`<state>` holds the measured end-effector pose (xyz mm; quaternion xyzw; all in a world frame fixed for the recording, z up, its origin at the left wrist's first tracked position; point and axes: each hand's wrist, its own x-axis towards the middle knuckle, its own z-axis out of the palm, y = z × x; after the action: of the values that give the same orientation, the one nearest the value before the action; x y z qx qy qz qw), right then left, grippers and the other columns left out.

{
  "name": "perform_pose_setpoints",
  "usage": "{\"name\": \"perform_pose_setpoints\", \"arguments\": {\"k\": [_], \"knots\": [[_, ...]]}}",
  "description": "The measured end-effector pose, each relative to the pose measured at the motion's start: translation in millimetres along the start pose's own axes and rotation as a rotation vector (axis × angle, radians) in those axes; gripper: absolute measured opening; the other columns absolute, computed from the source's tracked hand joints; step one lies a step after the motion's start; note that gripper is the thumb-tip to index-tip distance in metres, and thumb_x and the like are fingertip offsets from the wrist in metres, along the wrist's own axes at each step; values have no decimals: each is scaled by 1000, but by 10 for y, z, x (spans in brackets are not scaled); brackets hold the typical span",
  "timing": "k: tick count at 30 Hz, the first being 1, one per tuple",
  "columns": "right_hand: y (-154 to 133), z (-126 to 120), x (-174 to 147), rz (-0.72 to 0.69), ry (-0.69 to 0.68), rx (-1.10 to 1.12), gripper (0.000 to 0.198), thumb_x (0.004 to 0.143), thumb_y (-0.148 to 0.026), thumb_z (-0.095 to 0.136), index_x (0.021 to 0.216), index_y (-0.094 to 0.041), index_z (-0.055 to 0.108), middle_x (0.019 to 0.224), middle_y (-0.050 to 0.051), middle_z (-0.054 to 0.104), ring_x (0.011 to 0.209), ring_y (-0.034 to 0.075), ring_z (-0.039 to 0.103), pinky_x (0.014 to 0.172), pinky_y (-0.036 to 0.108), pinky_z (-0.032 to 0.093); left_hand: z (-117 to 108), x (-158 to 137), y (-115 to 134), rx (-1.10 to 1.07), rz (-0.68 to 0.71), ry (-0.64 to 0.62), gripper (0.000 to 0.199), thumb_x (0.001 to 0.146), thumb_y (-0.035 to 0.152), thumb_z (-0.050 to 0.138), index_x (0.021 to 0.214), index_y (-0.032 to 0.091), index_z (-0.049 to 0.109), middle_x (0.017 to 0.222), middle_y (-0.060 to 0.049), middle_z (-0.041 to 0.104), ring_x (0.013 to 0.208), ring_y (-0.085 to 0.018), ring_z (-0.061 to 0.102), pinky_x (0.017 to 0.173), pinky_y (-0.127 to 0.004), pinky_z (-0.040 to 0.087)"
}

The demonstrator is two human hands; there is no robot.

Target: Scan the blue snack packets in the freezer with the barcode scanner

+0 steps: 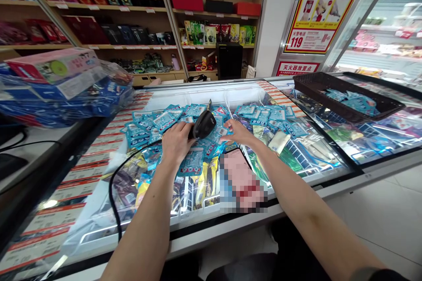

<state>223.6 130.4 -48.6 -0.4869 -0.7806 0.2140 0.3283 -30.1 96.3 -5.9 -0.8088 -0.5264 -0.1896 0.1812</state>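
My left hand is wrapped round the handle of a black corded barcode scanner, whose head points to the upper right. Its cable curls off to the left and down. Just right of the scanner, my right hand is held with fingers apart over the blue packets, and I see nothing in it. Many small blue packets lie in a loose heap on the freezer's glass top, around and under both hands. A second group of blue packets lies to the right. A phone, partly blurred out, rests below my right hand.
A dark basket with more blue packets stands at the right. Boxes in plastic wrap are stacked at the left. Frozen goods show through the glass. Behind are shelves of bottles and boxes and a fire notice.
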Motion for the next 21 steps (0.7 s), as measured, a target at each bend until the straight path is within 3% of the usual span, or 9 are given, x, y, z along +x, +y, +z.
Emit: {"name": "perform_pose_setpoints", "arguments": {"k": [7, 14, 21], "knots": [[154, -31, 58, 42, 174, 274, 42, 75, -42, 61, 108, -21, 46, 68, -5, 53, 63, 15, 54, 65, 31, 47, -23, 12, 36, -17, 33, 12, 35, 78, 29, 56, 113, 20, 55, 102, -10, 61, 98, -27, 56, 81, -36, 42], [195, -34, 51, 136, 438, 214, 42, 80, -36, 52, 120, -22, 46, 84, 0, 57, 66, 14, 55, 67, 31, 49, -41, 23, 65, -24, 54, 3, 38, 78, 28, 57, 115, 20, 53, 104, -10, 61, 100, -27, 56, 80, -36, 42], [230, -44, 74, 143, 480, 268, 49, 78, -32, 51, 125, -20, 45, 89, 3, 60, 77, 16, 59, 71, 32, 52, -47, 23, 72, -36, 73, -1, 37, 79, 27, 56, 115, 21, 52, 105, -10, 61, 101, -27, 55, 82, -36, 42]]}}
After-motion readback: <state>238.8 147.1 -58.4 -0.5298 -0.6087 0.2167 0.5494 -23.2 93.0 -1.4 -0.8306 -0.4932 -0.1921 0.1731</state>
